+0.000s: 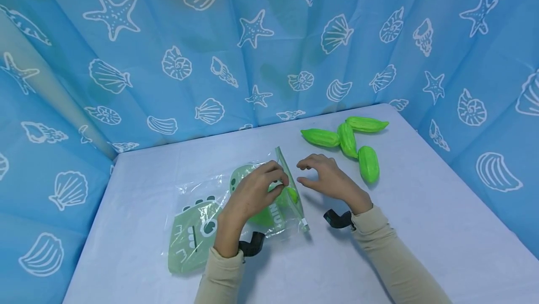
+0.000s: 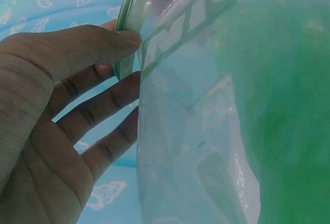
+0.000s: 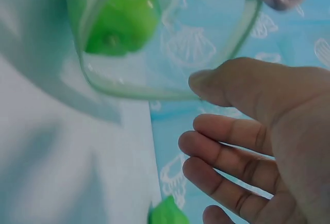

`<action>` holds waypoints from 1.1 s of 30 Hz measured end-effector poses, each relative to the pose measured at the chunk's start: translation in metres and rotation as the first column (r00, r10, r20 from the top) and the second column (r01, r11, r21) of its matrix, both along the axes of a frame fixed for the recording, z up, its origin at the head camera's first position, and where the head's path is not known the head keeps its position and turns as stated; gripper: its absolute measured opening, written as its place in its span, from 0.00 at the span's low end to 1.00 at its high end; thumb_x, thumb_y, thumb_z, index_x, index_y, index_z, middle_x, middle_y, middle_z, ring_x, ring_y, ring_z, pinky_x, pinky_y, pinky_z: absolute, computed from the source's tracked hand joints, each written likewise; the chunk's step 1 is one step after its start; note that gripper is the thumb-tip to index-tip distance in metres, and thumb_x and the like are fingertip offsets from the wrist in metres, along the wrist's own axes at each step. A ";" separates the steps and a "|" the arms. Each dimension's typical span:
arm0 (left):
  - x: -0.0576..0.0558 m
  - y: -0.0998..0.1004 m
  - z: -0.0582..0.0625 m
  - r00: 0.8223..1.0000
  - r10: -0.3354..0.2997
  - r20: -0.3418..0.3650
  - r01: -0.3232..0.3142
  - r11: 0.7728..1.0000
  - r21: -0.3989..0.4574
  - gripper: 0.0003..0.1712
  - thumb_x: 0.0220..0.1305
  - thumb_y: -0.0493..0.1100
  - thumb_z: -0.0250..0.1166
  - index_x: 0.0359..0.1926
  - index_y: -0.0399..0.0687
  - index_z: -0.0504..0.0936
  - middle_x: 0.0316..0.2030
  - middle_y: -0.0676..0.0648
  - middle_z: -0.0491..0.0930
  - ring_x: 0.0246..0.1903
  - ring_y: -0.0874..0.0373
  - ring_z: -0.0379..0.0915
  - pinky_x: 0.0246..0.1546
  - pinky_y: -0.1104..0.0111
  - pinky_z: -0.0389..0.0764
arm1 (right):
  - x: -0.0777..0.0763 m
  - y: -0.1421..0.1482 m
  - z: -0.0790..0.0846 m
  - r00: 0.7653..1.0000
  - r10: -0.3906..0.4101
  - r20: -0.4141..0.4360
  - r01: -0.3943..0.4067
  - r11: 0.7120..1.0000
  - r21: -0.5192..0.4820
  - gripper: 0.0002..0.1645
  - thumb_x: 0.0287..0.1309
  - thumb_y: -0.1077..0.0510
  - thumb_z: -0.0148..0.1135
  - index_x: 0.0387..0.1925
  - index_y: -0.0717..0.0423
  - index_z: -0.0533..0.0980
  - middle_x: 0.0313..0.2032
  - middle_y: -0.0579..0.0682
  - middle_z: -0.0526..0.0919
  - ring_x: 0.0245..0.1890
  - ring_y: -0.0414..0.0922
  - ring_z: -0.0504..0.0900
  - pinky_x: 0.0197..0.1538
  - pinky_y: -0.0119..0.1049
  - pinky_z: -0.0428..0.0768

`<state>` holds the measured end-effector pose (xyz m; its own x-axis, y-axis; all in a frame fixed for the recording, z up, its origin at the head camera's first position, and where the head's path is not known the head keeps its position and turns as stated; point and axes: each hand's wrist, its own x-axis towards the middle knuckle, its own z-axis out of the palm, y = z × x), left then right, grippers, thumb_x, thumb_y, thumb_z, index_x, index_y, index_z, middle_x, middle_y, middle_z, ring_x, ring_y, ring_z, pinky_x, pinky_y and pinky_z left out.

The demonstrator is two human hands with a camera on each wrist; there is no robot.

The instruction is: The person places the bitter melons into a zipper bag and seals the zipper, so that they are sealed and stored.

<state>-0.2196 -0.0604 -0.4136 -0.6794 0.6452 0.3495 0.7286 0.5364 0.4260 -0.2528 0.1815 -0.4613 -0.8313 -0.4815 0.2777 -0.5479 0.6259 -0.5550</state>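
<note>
A clear zip bag (image 1: 269, 229) with a green monster print lies on the white table, its mouth standing up on the right. My left hand (image 1: 252, 191) pinches the bag's rim between thumb and forefinger, the other fingers spread in the left wrist view. Inside, just behind the mouth, is a bright green fruit (image 3: 124, 20). My right hand (image 1: 326, 177) is held apart from the bag opening, fingers loosely bent and holding nothing. Several ridged, pointed green fruits (image 1: 347, 140) lie beyond it, some touching end to end.
A white slider (image 1: 305, 223) sits at the near end of the zip. The table (image 1: 421, 229) has a white cloth. Blue curtains (image 1: 269, 51) with white shells and starfish stand around its back and sides. Each wrist wears a black camera mount (image 1: 338, 219).
</note>
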 end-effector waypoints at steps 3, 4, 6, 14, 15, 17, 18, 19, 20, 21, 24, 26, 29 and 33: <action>0.000 0.000 0.001 1.000 0.001 0.012 -0.001 1.000 -0.005 0.06 0.63 0.32 0.69 0.39 0.46 0.85 0.42 0.52 0.77 0.39 0.54 0.78 0.40 0.67 0.79 | -0.004 0.010 0.001 0.998 -0.061 0.005 0.061 0.998 -0.022 0.17 0.63 0.57 0.69 0.51 0.59 0.80 0.46 0.54 0.82 0.48 0.52 0.78 0.53 0.58 0.71; 0.000 0.000 0.001 1.000 0.003 0.015 -0.002 1.000 -0.008 0.06 0.63 0.32 0.69 0.39 0.46 0.85 0.42 0.52 0.77 0.40 0.54 0.78 0.41 0.67 0.79 | -0.005 0.013 0.001 0.996 -0.085 0.006 0.085 0.996 -0.028 0.17 0.63 0.57 0.69 0.51 0.59 0.80 0.46 0.54 0.83 0.48 0.53 0.78 0.53 0.57 0.72; 0.000 0.000 0.002 1.000 0.007 0.018 -0.006 1.000 -0.013 0.06 0.63 0.32 0.69 0.39 0.47 0.85 0.42 0.53 0.77 0.40 0.54 0.78 0.41 0.67 0.79 | -0.007 0.020 0.002 0.991 -0.133 0.003 0.133 0.991 -0.029 0.16 0.63 0.58 0.68 0.50 0.60 0.81 0.46 0.55 0.83 0.47 0.53 0.79 0.53 0.54 0.75; -0.001 -0.001 0.003 1.000 0.002 0.009 -0.002 1.000 -0.008 0.06 0.64 0.32 0.68 0.39 0.46 0.85 0.42 0.52 0.77 0.39 0.54 0.77 0.39 0.67 0.79 | -0.014 0.047 0.003 0.954 -0.296 0.040 0.297 0.955 -0.023 0.18 0.65 0.57 0.66 0.52 0.64 0.80 0.48 0.59 0.81 0.49 0.56 0.78 0.51 0.53 0.76; -0.001 -0.001 0.002 1.000 0.000 0.008 0.000 1.000 -0.008 0.06 0.64 0.32 0.68 0.39 0.46 0.85 0.42 0.52 0.77 0.39 0.55 0.77 0.39 0.67 0.78 | -0.014 0.049 0.004 0.947 -0.317 0.047 0.318 0.948 -0.024 0.18 0.66 0.56 0.65 0.52 0.64 0.80 0.48 0.60 0.81 0.50 0.56 0.78 0.51 0.53 0.76; -0.001 -0.002 0.002 1.000 -0.003 0.005 0.003 1.000 -0.007 0.06 0.64 0.32 0.69 0.39 0.46 0.85 0.42 0.52 0.77 0.39 0.55 0.77 0.39 0.67 0.78 | -0.015 0.054 0.005 0.930 -0.361 0.063 0.363 0.931 -0.025 0.20 0.67 0.55 0.64 0.54 0.64 0.79 0.49 0.60 0.80 0.51 0.57 0.77 0.53 0.54 0.75; -0.001 -0.002 0.002 1.000 -0.004 0.004 0.004 1.000 -0.007 0.05 0.64 0.32 0.69 0.39 0.46 0.85 0.42 0.52 0.77 0.39 0.55 0.77 0.39 0.67 0.78 | -0.015 0.056 0.006 0.921 -0.384 0.069 0.386 0.922 -0.026 0.21 0.67 0.54 0.64 0.54 0.65 0.78 0.49 0.61 0.79 0.51 0.58 0.76 0.55 0.55 0.73; -0.002 -0.002 0.002 1.000 -0.006 0.003 0.006 1.000 -0.005 0.05 0.64 0.32 0.69 0.39 0.46 0.85 0.42 0.52 0.77 0.39 0.55 0.77 0.39 0.67 0.78 | -0.015 0.058 0.006 0.911 -0.406 0.073 0.409 0.912 -0.025 0.22 0.67 0.54 0.63 0.55 0.65 0.77 0.50 0.61 0.79 0.52 0.59 0.75 0.57 0.57 0.70; -0.002 -0.002 0.002 1.000 -0.008 0.004 0.008 1.000 -0.003 0.05 0.63 0.32 0.69 0.39 0.46 0.85 0.42 0.52 0.77 0.40 0.54 0.78 0.39 0.67 0.78 | -0.015 0.060 0.007 0.900 -0.430 0.077 0.432 0.901 -0.024 0.23 0.67 0.53 0.63 0.57 0.66 0.76 0.50 0.61 0.78 0.53 0.59 0.74 0.58 0.58 0.68; -0.002 -0.002 0.001 1.000 -0.009 0.004 0.009 1.000 -0.001 0.05 0.63 0.32 0.69 0.39 0.45 0.85 0.42 0.52 0.77 0.40 0.54 0.78 0.40 0.67 0.78 | -0.016 0.062 0.007 0.889 -0.451 0.076 0.454 0.891 -0.021 0.25 0.67 0.53 0.63 0.58 0.66 0.75 0.51 0.62 0.77 0.54 0.60 0.73 0.59 0.59 0.66; -0.002 -0.002 0.001 1.000 -0.010 0.009 0.010 1.000 0.004 0.05 0.63 0.32 0.69 0.38 0.45 0.85 0.42 0.52 0.77 0.40 0.54 0.78 0.40 0.67 0.79 | -0.017 0.068 0.006 0.860 -0.505 0.068 0.507 0.862 -0.013 0.27 0.67 0.53 0.63 0.60 0.67 0.73 0.53 0.64 0.75 0.56 0.62 0.70 0.58 0.63 0.60; -0.002 -0.002 0.001 1.000 -0.007 0.015 0.007 1.000 0.004 0.05 0.63 0.32 0.69 0.38 0.45 0.85 0.42 0.52 0.77 0.40 0.54 0.78 0.40 0.67 0.79 | -0.017 0.073 0.004 0.844 -0.532 0.069 0.534 0.845 -0.010 0.28 0.66 0.54 0.63 0.61 0.67 0.72 0.55 0.65 0.74 0.58 0.63 0.67 0.57 0.64 0.59; -0.002 -0.002 0.001 1.000 0.000 0.021 0.000 1.000 0.000 0.05 0.63 0.33 0.69 0.39 0.46 0.85 0.42 0.52 0.77 0.40 0.54 0.78 0.40 0.67 0.79 | -0.018 0.078 0.002 0.822 -0.563 0.079 0.565 0.825 0.004 0.30 0.66 0.53 0.63 0.62 0.68 0.71 0.58 0.67 0.71 0.60 0.66 0.64 0.56 0.64 0.58; -0.002 -0.003 0.000 1.000 0.002 0.019 -0.002 1.000 0.000 0.05 0.63 0.33 0.69 0.39 0.46 0.85 0.42 0.52 0.77 0.40 0.55 0.78 0.41 0.67 0.79 | -0.020 0.083 -0.001 0.794 -0.599 0.107 0.599 0.800 0.032 0.32 0.66 0.52 0.63 0.64 0.68 0.70 0.61 0.69 0.68 0.61 0.67 0.60 0.54 0.63 0.58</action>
